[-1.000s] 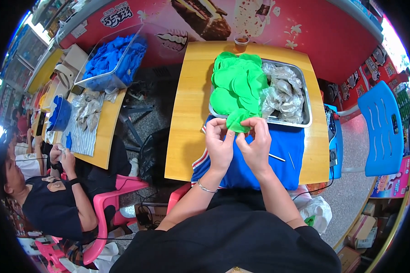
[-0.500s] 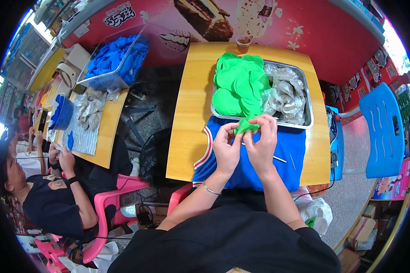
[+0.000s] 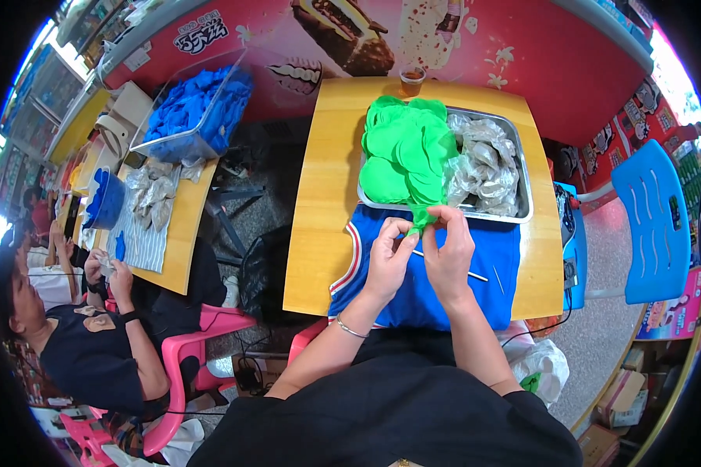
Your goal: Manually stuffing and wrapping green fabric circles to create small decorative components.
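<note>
Between my fingertips is a small green fabric piece [image 3: 420,220], bunched up and pinched from both sides. My left hand [image 3: 391,261] and my right hand [image 3: 449,249] are both closed on it, just in front of the metal tray [image 3: 531,194]. A heap of round green fabric pieces [image 3: 405,152] fills the tray's left part; crumpled clear plastic bags with greyish contents [image 3: 487,167] lie on its right. Under my hands a blue cloth garment [image 3: 483,241] with red-and-white trim is spread. A thin white stick [image 3: 477,275] and a needle-like tool [image 3: 498,280] rest on it.
A cup of brown drink [image 3: 412,78] stands at the table's far edge. To the left, a person [image 3: 93,335] sits working at another table with a clear bin of blue fabric [image 3: 199,109]. A blue chair [image 3: 650,222] is at the right.
The green piece looks narrower and more folded between my fingers. My hands have shifted slightly, with the right fingers now higher over the piece.
</note>
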Demonstrator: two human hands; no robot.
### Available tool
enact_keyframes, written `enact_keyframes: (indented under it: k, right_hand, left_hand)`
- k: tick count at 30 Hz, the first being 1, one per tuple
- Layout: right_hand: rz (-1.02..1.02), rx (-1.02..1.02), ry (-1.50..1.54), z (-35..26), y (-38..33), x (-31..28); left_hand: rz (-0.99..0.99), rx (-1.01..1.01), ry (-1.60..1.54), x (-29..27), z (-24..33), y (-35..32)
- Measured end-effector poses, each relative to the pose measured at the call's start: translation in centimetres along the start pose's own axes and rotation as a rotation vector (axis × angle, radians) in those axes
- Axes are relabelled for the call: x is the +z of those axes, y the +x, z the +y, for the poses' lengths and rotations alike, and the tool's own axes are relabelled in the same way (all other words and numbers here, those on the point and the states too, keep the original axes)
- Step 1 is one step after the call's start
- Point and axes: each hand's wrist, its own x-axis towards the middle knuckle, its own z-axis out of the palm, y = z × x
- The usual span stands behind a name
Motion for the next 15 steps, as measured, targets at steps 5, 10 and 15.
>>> enact_keyframes:
  k: [5, 10, 15]
  right_hand:
    - [-0.043, 0.084, 0.083, -0.6, 0.1, -0.6]
    - [-0.087, 0.109, 0.076, -0.6, 0.4, -0.8]
    - [-0.178, 0.205, 0.148, -0.1, 0.4, -1.4]
  left_hand:
    - [-0.152, -0.06, -0.135, -0.7, 0.7, -0.1]
    - [-0.173, -0.101, -0.266, -0.5, 1.2, 0.0]
    - [-0.102, 0.014, 0.038, -1.2, 0.3, 0.9]
